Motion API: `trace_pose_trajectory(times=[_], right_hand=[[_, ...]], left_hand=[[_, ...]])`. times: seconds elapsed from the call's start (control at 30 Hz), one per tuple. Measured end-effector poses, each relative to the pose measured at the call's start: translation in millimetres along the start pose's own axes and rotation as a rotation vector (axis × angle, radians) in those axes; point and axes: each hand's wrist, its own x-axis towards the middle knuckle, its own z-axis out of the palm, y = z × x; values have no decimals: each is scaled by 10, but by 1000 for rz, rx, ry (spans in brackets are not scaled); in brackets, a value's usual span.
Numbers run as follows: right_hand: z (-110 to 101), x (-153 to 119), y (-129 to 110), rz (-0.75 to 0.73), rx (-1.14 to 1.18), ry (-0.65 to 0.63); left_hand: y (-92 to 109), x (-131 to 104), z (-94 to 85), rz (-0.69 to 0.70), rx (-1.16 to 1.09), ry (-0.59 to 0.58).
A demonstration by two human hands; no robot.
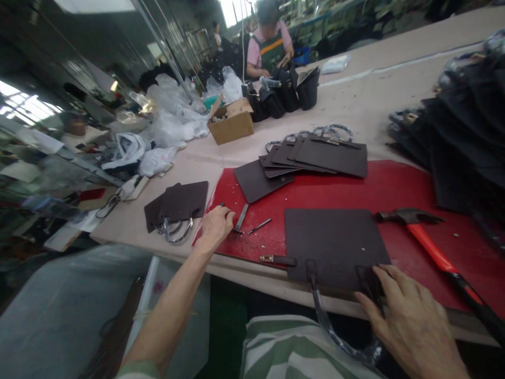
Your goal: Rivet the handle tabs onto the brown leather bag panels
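Note:
A dark brown bag panel [331, 242] lies flat on the red mat [394, 184], its plastic-wrapped handle [331, 326] hanging over the table's front edge. My right hand [414, 316] grips the panel's near right corner, thumb and fingers around the handle's base. A strap with a metal clasp [267, 258] sticks out from the panel's left side. At the mat's left edge, my left hand [216, 227] is closed; a small dark tip shows above its fingers, the rest is hidden. Just right of it lie a pronged metal tool [242, 217] and a thin metal rod [259, 226].
A claw hammer [430, 242] with a red-black handle lies at right. More brown panels [331, 155] overlap behind, others [181, 201] at left. Black bag pieces [465, 137] pile up far right. A cardboard box [231, 126] and black bags [288, 89] stand before a co-worker [272, 45].

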Motion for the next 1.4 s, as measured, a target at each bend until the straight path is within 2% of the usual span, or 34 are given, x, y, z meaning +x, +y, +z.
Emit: trace_pose_trajectory(times=[0.1, 0.17, 0.27, 0.37, 0.47, 0.53, 0.6, 0.7, 0.8, 0.9, 0.97, 1.13, 1.4], right_hand=[[25, -22, 4, 26, 0, -27], [22, -33, -4, 42, 8, -37], [-19, -42, -36, 67, 30, -66], [-78, -41, -75, 101, 68, -97], [-120, -41, -98, 131, 102, -108], [-132, -45, -103, 145, 114, -116], [-133, -48, -102, 153, 118, -128], [-135, -50, -91, 160, 118, -145], [-149, -55, -77, 160, 124, -159], [-169, -63, -62, 156, 141, -172], [-177, -67, -54, 157, 156, -175], [-159, -71, -42, 159, 171, -158], [-154, -90, -21, 157, 185, -143]], left_hand=[[289, -101, 47, 206, -101, -90], [446, -121, 113, 277, -82, -166], [584, -72, 216, 264, -19, -267], [617, 27, 264, 230, 23, -376], [607, 81, 229, 237, -54, -368], [636, 44, 182, 202, -291, -348], [744, -67, 150, 130, -674, -327], [1078, -352, 179, 15, -1243, -306], [1500, -670, 303, -32, -1522, -386], [1804, -901, 459, -13, -1556, -394], [1895, -988, 547, 25, -1504, -374], [1902, -1059, 645, 115, -1417, -312], [1915, -1090, 675, 161, -1371, -311]])
